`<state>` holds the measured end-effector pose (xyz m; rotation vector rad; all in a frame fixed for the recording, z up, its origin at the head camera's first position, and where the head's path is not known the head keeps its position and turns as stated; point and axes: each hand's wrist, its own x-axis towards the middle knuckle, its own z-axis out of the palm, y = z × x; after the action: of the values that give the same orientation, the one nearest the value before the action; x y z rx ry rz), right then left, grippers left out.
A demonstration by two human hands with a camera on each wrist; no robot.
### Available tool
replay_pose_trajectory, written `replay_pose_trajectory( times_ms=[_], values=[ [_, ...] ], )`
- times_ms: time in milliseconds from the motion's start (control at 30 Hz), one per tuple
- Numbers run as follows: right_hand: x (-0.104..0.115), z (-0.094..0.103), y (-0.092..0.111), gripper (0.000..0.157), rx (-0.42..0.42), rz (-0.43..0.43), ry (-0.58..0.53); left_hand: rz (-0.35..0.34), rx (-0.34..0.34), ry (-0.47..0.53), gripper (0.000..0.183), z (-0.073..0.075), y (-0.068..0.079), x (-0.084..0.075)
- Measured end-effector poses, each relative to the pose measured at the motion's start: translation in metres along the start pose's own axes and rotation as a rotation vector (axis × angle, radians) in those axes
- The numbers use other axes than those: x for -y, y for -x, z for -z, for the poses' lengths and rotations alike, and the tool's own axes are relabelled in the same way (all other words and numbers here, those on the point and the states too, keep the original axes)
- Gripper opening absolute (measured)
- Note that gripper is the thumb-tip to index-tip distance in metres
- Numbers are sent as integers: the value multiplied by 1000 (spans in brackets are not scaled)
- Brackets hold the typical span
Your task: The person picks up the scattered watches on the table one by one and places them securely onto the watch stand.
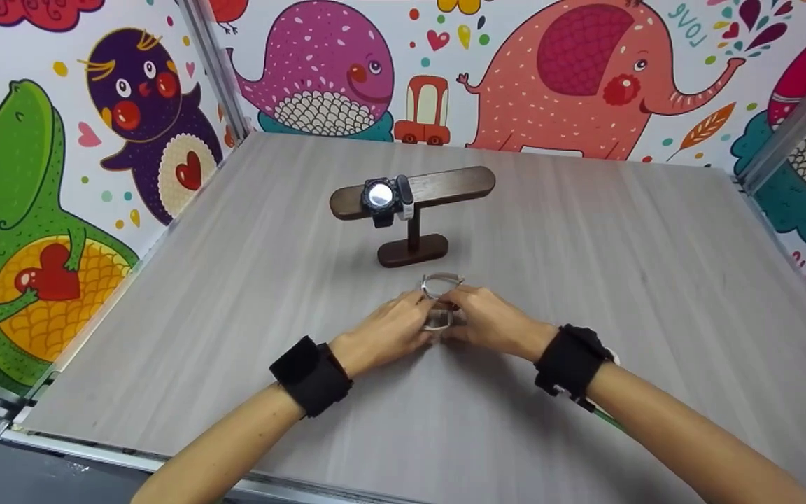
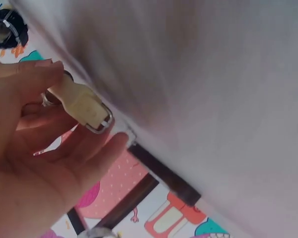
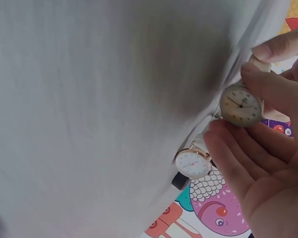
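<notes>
Between the two hands is a wristwatch (image 3: 241,105) with a round pale dial and a cream strap (image 2: 84,104) that ends in a metal buckle. My left hand (image 1: 389,329) pinches the strap between thumb and fingers, close to the buckle. Across from it, my right hand (image 1: 492,323) grips the same watch beside its dial, the thumb on the strap. Just beyond the fingers, a second watch (image 3: 192,163) with a rose-gold rim and white dial lies on the table. From the head view, the fingers cover much of the held watch.
Behind the hands stands a dark wooden watch stand (image 1: 455,183), its bar on a short post and base. On the bar's left half hang a black watch (image 1: 379,196) and a white-strapped one (image 1: 407,208). Cartoon-printed walls (image 1: 431,63) border the grey wood-grain table (image 1: 585,252).
</notes>
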<state>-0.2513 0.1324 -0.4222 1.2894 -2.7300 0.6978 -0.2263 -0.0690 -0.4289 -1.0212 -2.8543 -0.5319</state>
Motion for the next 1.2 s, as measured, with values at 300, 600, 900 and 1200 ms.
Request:
replay_pose_trajectory(
  times_ms=[300,600,900,1200],
  values=[
    [9,5,2,35,-168,-22,-51,26,-232,-69,64,18,9,-5],
    [19,11,2,34,-267,-88,-134,15,-376,-145,64,8,16,-9],
    [34,12,4,26,-298,-151,-192,-54,-485,1,30,8,14,-9],
    [42,8,6,26,-285,-212,-280,-110,-519,98,27,7,17,-5]
  ],
)
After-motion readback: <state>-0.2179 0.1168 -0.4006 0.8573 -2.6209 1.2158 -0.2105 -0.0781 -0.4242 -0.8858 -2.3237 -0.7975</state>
